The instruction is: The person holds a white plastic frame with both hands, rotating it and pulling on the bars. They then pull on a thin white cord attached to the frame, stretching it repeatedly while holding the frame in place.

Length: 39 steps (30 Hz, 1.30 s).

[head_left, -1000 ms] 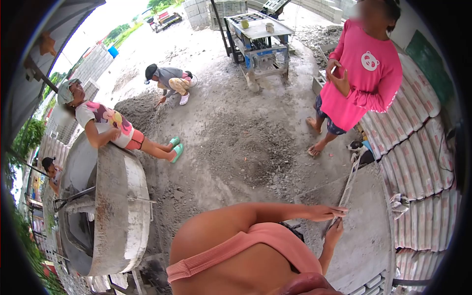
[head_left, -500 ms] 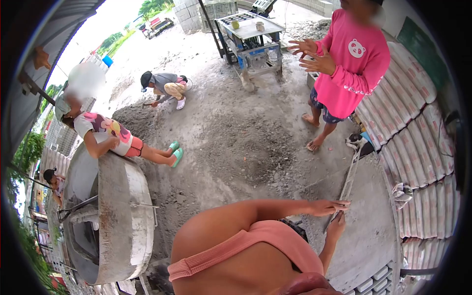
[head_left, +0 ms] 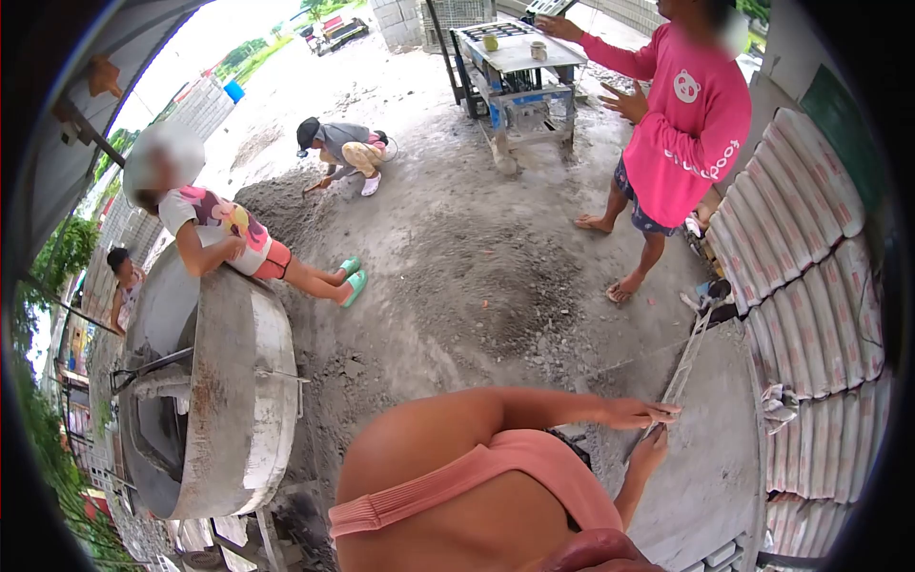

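Observation:
My left hand (head_left: 640,413) lies with its fingers stretched out across the near end of a long, narrow metal frame (head_left: 684,367) with ladder-like rungs. Just below it, my right hand (head_left: 649,450) has its fingers curled around the same end. The frame slants up and away over a smooth grey slab (head_left: 710,419). Near its far end is a small black-and-white shape (head_left: 713,294), beside the stacked sacks.
A large round concrete mixer drum (head_left: 243,391) stands at left, a person (head_left: 224,229) leaning on it. Another person (head_left: 348,153) squats by a gravel pile (head_left: 286,205). A person in pink (head_left: 681,124) stands before sacks (head_left: 791,210). Behind is a machine table (head_left: 515,48).
The person in pink has raised one arm and spread both hands apart. The person leaning on the drum has turned their head. My view has shifted slightly; both my hands stay at the frame.

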{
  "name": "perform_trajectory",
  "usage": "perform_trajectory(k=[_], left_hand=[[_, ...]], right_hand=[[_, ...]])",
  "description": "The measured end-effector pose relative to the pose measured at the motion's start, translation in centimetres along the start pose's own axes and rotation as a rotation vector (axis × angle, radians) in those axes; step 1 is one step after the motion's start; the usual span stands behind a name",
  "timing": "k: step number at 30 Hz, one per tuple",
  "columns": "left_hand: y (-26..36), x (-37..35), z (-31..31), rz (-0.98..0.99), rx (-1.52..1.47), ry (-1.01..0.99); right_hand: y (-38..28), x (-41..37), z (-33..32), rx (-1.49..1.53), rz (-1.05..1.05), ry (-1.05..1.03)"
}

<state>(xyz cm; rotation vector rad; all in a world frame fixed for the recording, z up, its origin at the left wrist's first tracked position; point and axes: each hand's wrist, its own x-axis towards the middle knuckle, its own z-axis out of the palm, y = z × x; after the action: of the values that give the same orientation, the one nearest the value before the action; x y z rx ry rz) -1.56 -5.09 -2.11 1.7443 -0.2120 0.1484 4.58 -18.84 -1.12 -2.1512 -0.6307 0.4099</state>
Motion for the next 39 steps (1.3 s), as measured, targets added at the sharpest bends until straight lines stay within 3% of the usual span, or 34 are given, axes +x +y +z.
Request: perform_trajectory(k=[6,8,12,14,17,26,39], left_hand=[[1.7,-0.5,-0.3,-0.014,-0.023,0.0],[3.3,-0.8,-0.6,-0.155,-0.266,-0.017],[2.2,-0.7,-0.3,-0.146,-0.222,0.014],[0.6,-0.5,-0.2,0.002,-0.018,0.023],[0.4,-0.7,-0.1,0.047,-0.03,0.038],[0.8,-0.5,-0.3,-0.034,-0.014,-0.007],[0.3,-0.9,-0.4,0.017,-0.112,0.01]], right_hand=[[-0.2,-0.1,0.0,-0.022,0.039,-0.013],[-0.2,-0.1,0.0,-0.028,0.057,-0.025],[-0.2,-0.2,0.2,-0.028,0.039,-0.019],[-0.1,-0.1,0.3,-0.026,0.044,-0.018],[0.2,-0.1,0.5,-0.022,-0.007,0.013],[-1.0,-0.5,0.2,0.01,0.018,0.009],[-2.1,-0.8,0.2,0.05,0.026,-0.004]])
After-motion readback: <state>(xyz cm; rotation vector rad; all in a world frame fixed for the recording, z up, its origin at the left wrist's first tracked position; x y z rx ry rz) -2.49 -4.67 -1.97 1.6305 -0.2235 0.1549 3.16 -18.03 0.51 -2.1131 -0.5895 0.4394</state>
